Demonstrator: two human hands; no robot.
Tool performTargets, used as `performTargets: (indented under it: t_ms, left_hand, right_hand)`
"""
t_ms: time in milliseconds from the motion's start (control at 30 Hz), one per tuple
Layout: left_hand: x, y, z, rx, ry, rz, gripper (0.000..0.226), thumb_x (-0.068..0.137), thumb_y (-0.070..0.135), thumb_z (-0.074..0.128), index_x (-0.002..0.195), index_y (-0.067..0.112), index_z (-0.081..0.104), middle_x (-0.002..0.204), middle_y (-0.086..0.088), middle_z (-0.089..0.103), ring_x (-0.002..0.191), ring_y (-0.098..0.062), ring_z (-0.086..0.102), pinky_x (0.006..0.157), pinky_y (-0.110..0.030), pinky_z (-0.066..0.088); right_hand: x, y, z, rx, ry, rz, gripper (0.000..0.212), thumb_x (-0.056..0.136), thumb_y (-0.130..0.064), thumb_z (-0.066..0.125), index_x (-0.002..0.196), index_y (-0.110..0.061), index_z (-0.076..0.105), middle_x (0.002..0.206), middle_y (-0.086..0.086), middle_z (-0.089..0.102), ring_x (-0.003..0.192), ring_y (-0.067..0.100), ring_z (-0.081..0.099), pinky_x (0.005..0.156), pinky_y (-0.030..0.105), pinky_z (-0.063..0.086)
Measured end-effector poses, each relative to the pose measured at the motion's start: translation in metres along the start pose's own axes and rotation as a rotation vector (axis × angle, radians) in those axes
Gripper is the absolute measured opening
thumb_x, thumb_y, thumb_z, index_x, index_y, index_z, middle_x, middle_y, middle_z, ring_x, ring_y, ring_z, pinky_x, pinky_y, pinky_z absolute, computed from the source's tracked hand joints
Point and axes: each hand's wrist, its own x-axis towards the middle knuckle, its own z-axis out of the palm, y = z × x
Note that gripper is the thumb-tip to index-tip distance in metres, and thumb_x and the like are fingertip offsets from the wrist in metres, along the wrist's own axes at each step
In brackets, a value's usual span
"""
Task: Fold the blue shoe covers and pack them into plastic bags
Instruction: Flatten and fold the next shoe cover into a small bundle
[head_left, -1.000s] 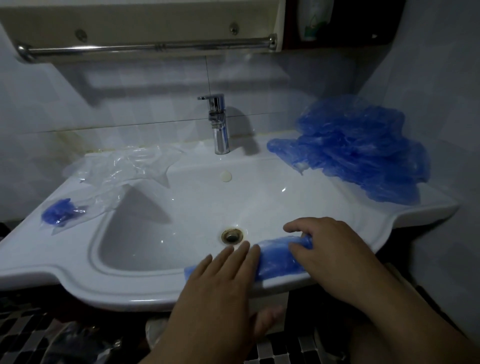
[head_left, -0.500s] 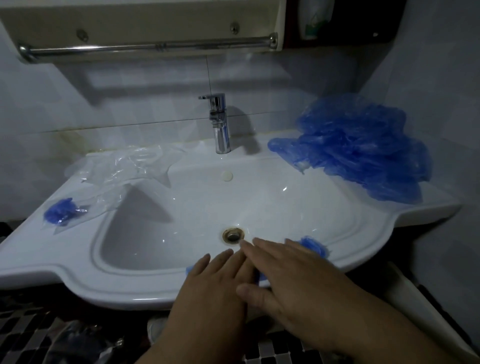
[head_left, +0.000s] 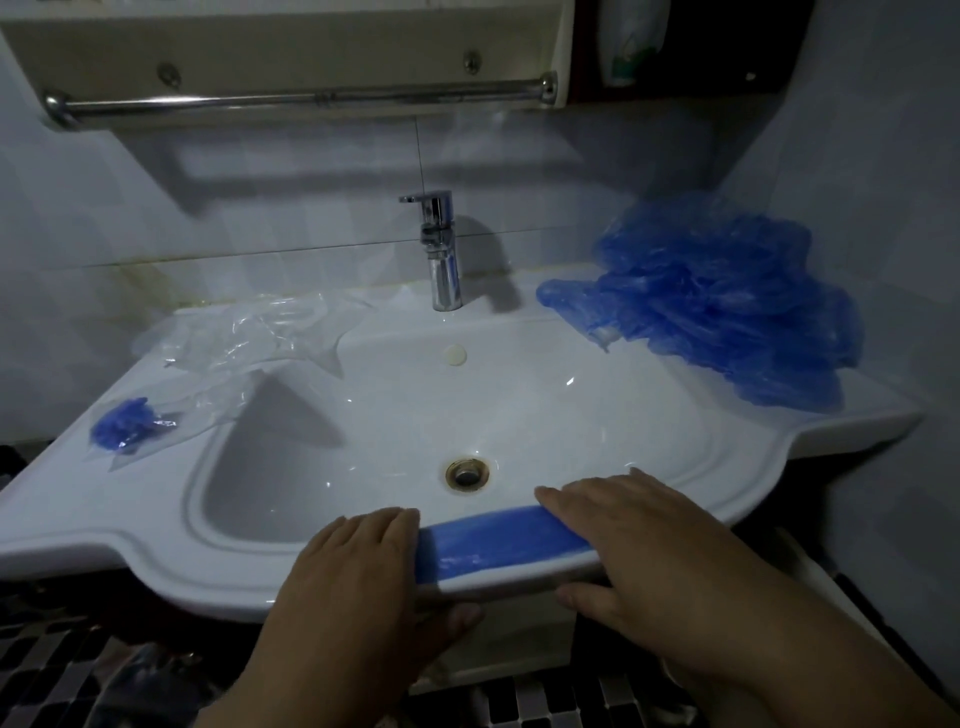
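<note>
Both L hand (head_left: 358, 571) & R hand (head_left: 654, 545) flat on blue shoe cover (head_left: 493, 540), sink (head_left: 156, 545) rim.

Glossy white ceramic sink (head_left: 545, 410); shiny chrome tap (head_left: 441, 260); thin crinkled blue plastic shoe covers (head_left: 727, 306); clear, wrinkled plastic bags (head_left: 249, 338)

Shoe cover (head_left: 498, 540) on sink (head_left: 156, 540) front rim — bags (head_left: 244, 338) left, pile (head_left: 727, 301) right.

The basin (head_left: 571, 415) lies open mid-counter; faucet (head_left: 441, 260) blocks the back, shoe-cover pile (head_left: 727, 301) crowds the right, plastic bags (head_left: 249, 338) the left.
</note>
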Motion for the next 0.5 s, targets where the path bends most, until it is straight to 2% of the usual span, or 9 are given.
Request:
performTargets:
  t_ms: [33,100,133,200,300,367,400,467,500]
  left_hand:
    - [0.001,0.000,-0.001,0.019,0.048,0.012,0.086,0.074,0.081,0.046,0.141,0.027,0.036,0.142,0.009,0.047,0.125,-0.011,0.050,0.108,-0.030,0.037]
    - [0.002,0.003,0.001,-0.043,0.179,0.101,0.086,0.064,0.077,0.048,0.130,0.023,0.052,0.127,0.001,0.062,0.108,-0.018,0.063,0.091,-0.036,0.049]
    - [0.002,0.006,0.003,-0.075,0.235,0.163,0.077,0.062,0.072,0.050,0.122,0.025,0.059,0.120,0.003,0.065,0.100,-0.016,0.065,0.084,-0.034,0.051]
    - [0.003,0.011,0.006,-0.135,0.237,0.272,0.053,0.064,0.062,0.052,0.102,0.030,0.069,0.104,0.009,0.067,0.085,-0.013,0.066,0.070,-0.027,0.054]
    - [0.004,0.013,0.007,-0.163,0.230,0.301,0.033,0.067,0.054,0.052,0.083,0.032,0.071,0.086,0.016,0.062,0.070,-0.008,0.059,0.056,-0.019,0.047]
    - [0.005,0.013,0.008,-0.160,0.247,0.285,0.029,0.068,0.053,0.053,0.080,0.034,0.072,0.082,0.017,0.061,0.069,-0.005,0.055,0.054,-0.017,0.041]
    - [0.005,0.013,0.008,-0.172,0.260,0.278,0.028,0.068,0.053,0.056,0.080,0.034,0.072,0.081,0.018,0.061,0.069,-0.005,0.054,0.053,-0.016,0.040]
    - [0.005,0.011,0.009,-0.202,0.264,0.259,0.026,0.068,0.054,0.060,0.080,0.035,0.074,0.081,0.020,0.061,0.067,-0.003,0.055,0.050,-0.016,0.042]
    - [0.004,0.010,0.007,-0.230,0.240,0.236,0.027,0.068,0.055,0.060,0.080,0.036,0.074,0.081,0.021,0.061,0.068,-0.002,0.056,0.050,-0.015,0.043]
  right_hand:
    - [0.000,-0.001,0.001,-0.006,0.010,0.000,0.073,0.092,-0.059,0.049,0.152,-0.039,0.013,0.152,-0.018,0.030,0.138,0.004,0.027,0.123,0.031,0.005]
    - [-0.001,-0.003,0.002,-0.019,0.029,0.001,0.073,0.093,-0.058,0.049,0.152,-0.038,0.011,0.157,-0.016,0.024,0.143,0.005,0.021,0.123,0.031,0.001]
    - [-0.001,-0.004,0.002,-0.013,0.034,0.000,0.073,0.093,-0.057,0.048,0.153,-0.038,0.010,0.159,-0.015,0.020,0.145,0.006,0.018,0.123,0.031,-0.001]
    - [-0.001,-0.006,0.003,0.005,0.036,-0.013,0.075,0.094,-0.056,0.049,0.154,-0.037,0.009,0.162,-0.014,0.012,0.147,0.004,0.011,0.121,0.029,-0.005]
    - [0.000,-0.002,0.003,0.075,0.070,-0.052,0.079,0.090,-0.055,0.057,0.153,-0.042,0.010,0.160,-0.023,0.011,0.145,-0.005,0.008,0.120,0.024,-0.006]
    - [-0.002,0.006,-0.002,0.176,0.160,-0.085,0.080,0.084,-0.049,0.068,0.148,-0.048,0.021,0.149,-0.036,0.019,0.139,-0.015,0.014,0.122,0.023,0.004]
    - [-0.004,0.010,-0.005,0.218,0.227,-0.105,0.077,0.080,-0.043,0.073,0.145,-0.049,0.031,0.144,-0.038,0.027,0.136,-0.016,0.022,0.121,0.022,0.015]
    - [-0.007,0.018,-0.015,0.325,0.327,-0.119,0.062,0.074,-0.031,0.079,0.129,-0.046,0.054,0.129,-0.036,0.048,0.124,-0.010,0.043,0.107,0.018,0.037]
    - [-0.009,0.020,-0.019,0.390,0.350,-0.123,0.053,0.072,-0.027,0.080,0.118,-0.045,0.061,0.119,-0.032,0.056,0.116,-0.006,0.051,0.099,0.018,0.043]
